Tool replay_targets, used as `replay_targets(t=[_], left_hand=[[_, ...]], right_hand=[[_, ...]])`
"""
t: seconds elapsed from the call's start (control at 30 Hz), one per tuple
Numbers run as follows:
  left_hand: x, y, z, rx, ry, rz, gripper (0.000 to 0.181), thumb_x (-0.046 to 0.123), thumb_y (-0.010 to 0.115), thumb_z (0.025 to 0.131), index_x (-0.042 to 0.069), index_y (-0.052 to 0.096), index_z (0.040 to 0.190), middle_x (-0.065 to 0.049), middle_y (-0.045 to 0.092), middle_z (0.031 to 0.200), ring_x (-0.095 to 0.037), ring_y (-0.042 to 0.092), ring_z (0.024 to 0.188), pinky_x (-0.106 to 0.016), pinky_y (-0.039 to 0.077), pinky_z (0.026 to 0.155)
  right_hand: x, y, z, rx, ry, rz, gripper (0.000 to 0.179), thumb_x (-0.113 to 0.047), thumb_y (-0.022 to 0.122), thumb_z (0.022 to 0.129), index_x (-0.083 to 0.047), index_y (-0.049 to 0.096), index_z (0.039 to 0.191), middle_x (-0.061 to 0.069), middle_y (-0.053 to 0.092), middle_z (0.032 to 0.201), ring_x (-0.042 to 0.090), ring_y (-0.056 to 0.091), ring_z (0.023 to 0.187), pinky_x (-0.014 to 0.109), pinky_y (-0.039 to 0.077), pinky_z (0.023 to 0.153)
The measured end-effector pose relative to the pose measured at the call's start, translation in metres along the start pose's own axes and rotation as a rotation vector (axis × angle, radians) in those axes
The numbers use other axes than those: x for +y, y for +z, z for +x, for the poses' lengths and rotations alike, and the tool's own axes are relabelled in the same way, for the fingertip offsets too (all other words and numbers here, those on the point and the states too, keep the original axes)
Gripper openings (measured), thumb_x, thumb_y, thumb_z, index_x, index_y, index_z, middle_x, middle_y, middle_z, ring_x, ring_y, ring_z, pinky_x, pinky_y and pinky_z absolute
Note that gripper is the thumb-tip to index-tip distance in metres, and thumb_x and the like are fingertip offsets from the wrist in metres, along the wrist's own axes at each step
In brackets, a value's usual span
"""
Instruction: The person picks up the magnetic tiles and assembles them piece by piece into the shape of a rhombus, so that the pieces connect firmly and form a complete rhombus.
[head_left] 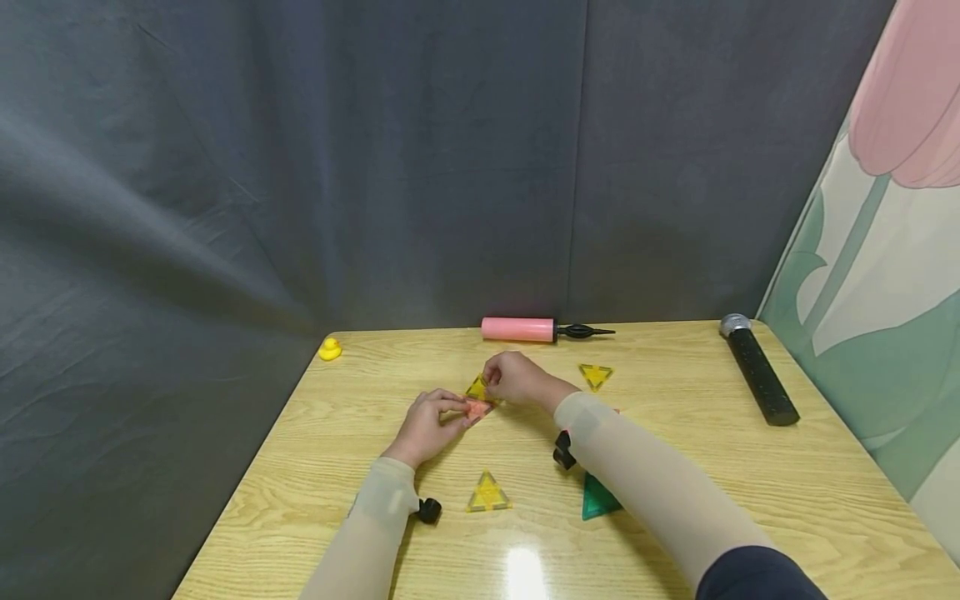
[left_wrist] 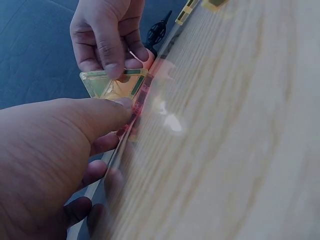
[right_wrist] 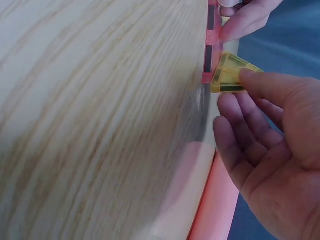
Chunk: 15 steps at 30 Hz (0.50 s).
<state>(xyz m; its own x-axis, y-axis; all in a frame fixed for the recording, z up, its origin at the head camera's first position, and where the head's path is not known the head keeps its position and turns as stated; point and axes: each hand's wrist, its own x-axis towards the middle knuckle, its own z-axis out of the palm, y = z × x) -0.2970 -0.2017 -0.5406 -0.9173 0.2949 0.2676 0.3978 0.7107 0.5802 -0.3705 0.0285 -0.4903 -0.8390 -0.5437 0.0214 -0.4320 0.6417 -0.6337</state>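
Note:
My left hand [head_left: 424, 428] pinches a red translucent magnetic tile [head_left: 477, 409] near the middle of the table. Against its far edge stands a yellow triangular magnetic tile [head_left: 476, 388], which my right hand [head_left: 521, 379] pinches between thumb and fingers. In the right wrist view, the yellow tile [right_wrist: 231, 70] is tilted and meets the end of the red tile [right_wrist: 212, 50], whose edge shows dark strips. The left wrist view has my left thumb [left_wrist: 107, 116] beside the yellow tile's lower corner; the left fingertips are partly hidden.
Two more yellow triangles [head_left: 596, 377] [head_left: 488, 493] lie on the table [head_left: 315, 483]. A green tile [head_left: 597, 500] is partly covered by my right forearm. Behind are a pink hand pump [head_left: 519, 329] and a yellow rubber duck [head_left: 330, 349]; a black microphone [head_left: 761, 375] lies right.

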Motion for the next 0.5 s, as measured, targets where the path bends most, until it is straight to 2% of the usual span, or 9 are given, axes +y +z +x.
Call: replay_targets(t=[0.07,0.2,0.3,0.5], left_hand=[[0.0006,0.0000,-0.0003,-0.001,0.003,0.003,0.025,0.026,0.083,0.094,0.019,0.082,0.118,0.009,0.068,0.119,-0.020,0.058,0.116,-0.049,0.042,0.111],[0.0018,-0.0008,-0.0015,0.000,0.009,-0.003,0.024,0.026,0.082,0.094,0.018,0.082,0.117,0.008,0.069,0.120,-0.021,0.059,0.116,-0.049,0.043,0.110],[0.0018,-0.0011,-0.0016,0.004,0.010,-0.011,0.024,0.024,0.083,0.094,0.019,0.082,0.117,0.008,0.069,0.120,-0.021,0.059,0.115,-0.048,0.046,0.104],[0.0022,-0.0013,-0.0018,0.014,0.011,-0.020,0.024,0.023,0.084,0.093,0.018,0.082,0.116,0.008,0.069,0.121,-0.021,0.059,0.115,-0.047,0.047,0.103]], right_hand=[[0.0009,-0.0004,-0.0022,-0.031,0.001,-0.005,0.009,-0.002,0.078,0.091,-0.011,0.075,0.092,-0.002,0.066,0.081,0.014,0.058,0.075,0.030,0.051,0.070],[0.0036,-0.0001,-0.0053,-0.073,-0.001,-0.007,0.011,0.002,0.078,0.089,-0.008,0.076,0.089,-0.002,0.066,0.078,0.014,0.058,0.073,0.028,0.051,0.068],[0.0048,0.0002,-0.0053,-0.076,-0.004,0.006,0.011,0.002,0.079,0.088,-0.008,0.076,0.087,-0.002,0.065,0.077,0.014,0.057,0.072,0.028,0.050,0.067],[0.0078,0.0015,-0.0033,-0.077,0.014,0.041,0.012,0.002,0.084,0.085,-0.008,0.076,0.086,-0.002,0.066,0.076,0.014,0.058,0.073,0.029,0.051,0.070]])
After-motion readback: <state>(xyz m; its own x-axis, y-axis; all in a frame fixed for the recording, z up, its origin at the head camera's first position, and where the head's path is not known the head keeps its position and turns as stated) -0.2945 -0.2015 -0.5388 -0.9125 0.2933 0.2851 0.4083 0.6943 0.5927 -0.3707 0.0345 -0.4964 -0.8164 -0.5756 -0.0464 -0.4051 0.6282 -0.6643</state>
